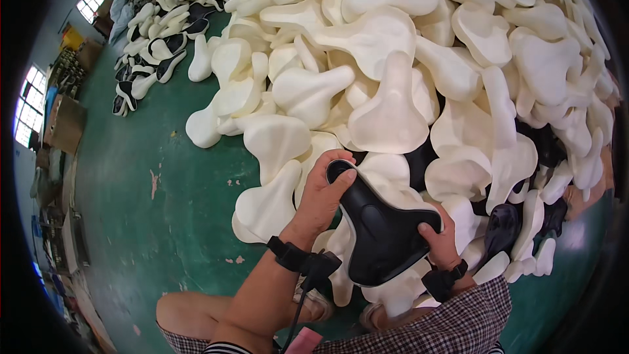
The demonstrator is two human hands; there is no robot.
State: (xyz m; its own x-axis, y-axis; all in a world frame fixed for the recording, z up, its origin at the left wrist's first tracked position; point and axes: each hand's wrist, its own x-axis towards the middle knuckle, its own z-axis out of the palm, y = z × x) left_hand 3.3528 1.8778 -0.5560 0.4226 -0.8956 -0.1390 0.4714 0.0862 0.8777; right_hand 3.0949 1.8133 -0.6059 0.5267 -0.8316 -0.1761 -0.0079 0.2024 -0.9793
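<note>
Between both hands I hold a bicycle saddle piece (383, 239), its black side up and a pale rim showing along its edge. My left hand (321, 190) grips the narrow nose, thumb on top beside the round hollow. At the wide end, my right hand (443, 239) is closed on the right edge with its thumb pressed on the black face. The fingers beneath are hidden. Just beyond and under the piece lies a big heap of cream foam saddle pads (386, 115), some touching close by.
Black saddle pieces (503, 226) show among the pads at the right. A smaller pile of black and cream saddles (164, 46) lies far left on the green floor (164, 183). Cardboard boxes (65, 123) stand along the left wall. My bent knees flank the near side.
</note>
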